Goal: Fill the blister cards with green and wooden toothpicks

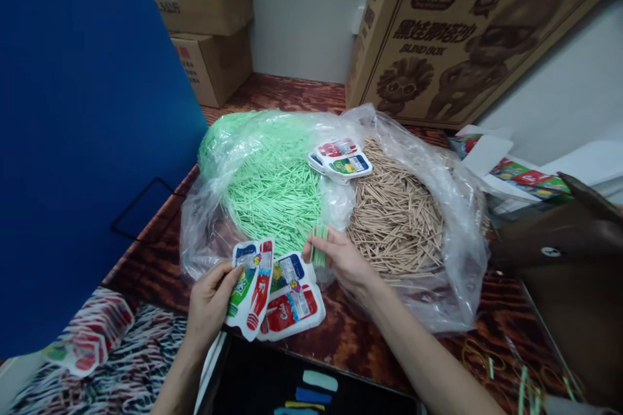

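My left hand [211,301] grips a flat bottle-shaped packet [250,285] printed in green, red and blue, thumb on its face. Just right of it lies a similar packet [292,301] marked Cola, partly overlapped by the held one. Between the fingers of my right hand [338,256] is a small bundle of short green sticks [318,245]. That hand is at the near edge of a clear plastic bag holding a heap of green sticks [275,198]. A few more packets [341,161] rest stacked between the green heap and the brown sticks [396,214].
Cardboard boxes [428,39] stand behind the bags. A blue panel [87,130] rises at left. Many packets [126,350] pile up at lower left. A dark tray or box [272,376] sits in front; rubber bands [479,356] and loose sticks lie at lower right.
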`<state>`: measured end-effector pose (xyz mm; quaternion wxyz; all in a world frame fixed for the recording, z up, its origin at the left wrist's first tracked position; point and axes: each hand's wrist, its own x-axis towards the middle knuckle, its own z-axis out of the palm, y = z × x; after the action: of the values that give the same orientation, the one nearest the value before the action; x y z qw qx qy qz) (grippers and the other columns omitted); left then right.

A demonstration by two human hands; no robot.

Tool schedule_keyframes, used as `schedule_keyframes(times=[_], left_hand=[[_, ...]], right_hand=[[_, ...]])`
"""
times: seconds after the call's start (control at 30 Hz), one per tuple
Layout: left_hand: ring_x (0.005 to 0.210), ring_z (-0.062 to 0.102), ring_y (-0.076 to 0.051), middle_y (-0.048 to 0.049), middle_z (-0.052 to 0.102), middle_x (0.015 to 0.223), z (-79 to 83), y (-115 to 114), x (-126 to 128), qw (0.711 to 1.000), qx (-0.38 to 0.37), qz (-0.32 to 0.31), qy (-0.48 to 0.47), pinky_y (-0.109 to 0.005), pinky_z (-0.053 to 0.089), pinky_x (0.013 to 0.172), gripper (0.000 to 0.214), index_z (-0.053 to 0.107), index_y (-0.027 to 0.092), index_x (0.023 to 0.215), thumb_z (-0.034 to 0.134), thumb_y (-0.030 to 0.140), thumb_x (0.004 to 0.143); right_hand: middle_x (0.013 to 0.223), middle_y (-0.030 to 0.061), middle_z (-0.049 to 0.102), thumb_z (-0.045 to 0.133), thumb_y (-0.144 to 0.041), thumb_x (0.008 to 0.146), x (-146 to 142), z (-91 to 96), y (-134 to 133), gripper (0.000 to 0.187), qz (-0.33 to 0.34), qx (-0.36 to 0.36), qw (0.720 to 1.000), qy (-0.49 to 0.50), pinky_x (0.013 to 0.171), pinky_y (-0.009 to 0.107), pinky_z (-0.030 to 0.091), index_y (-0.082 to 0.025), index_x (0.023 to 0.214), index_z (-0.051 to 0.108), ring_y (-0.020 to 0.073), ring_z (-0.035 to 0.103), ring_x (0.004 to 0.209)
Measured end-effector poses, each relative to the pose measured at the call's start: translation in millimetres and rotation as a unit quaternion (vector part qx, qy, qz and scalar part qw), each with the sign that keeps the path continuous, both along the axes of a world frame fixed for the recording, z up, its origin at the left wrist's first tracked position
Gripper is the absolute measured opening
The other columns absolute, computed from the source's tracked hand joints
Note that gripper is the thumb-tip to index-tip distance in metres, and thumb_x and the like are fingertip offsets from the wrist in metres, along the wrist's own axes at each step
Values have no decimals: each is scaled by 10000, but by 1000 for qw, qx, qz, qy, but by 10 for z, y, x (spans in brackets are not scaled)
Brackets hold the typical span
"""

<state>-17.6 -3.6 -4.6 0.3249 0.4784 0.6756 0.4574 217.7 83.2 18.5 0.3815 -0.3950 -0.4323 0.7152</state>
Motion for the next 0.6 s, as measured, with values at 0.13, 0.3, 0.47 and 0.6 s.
schedule_keyframes(times=[0.13, 0.3, 0.47, 0.6], left_hand=[[688, 574, -163, -15, 642, 734, -10, 53, 109, 1000, -2, -10, -3, -216, 469, 626, 209, 688, 172, 722, 627, 370, 747], [668, 567, -158, -15, 630, 721, -29, 103, 263, 1000, -10, -29, -4, -221, 465, 611, 245, 684, 166, 720, 616, 400, 743], [676, 566, -151, -5, 621, 711, 14, 128, 383, 999, -12, -38, 5, -210, 460, 619, 217, 674, 168, 726, 621, 377, 741], [654, 561, -146, 0, 615, 695, 42, 107, 422, 999, -18, -35, 7, -205, 460, 600, 225, 670, 169, 711, 623, 387, 739]], right_hand=[[684, -5, 612, 673, -364, 760, 238, -136, -481, 282, -44, -36, 998, 17, 689, 284, 445, -181, 966, 612, 146, 575, 654], [825, 23, 635, 554, -334, 865, 376, -401, -895, 162, -96, 84, 979, -157, 796, 293, 429, -202, 837, 644, 181, 584, 836], [826, 24, 619, 491, -274, 900, 388, -593, -1023, 166, -119, 131, 963, -205, 771, 284, 426, -207, 820, 621, 182, 588, 822], [806, 24, 613, 469, -276, 916, 394, -621, -1025, 194, -117, 152, 959, -211, 765, 285, 427, -210, 810, 618, 181, 584, 805]])
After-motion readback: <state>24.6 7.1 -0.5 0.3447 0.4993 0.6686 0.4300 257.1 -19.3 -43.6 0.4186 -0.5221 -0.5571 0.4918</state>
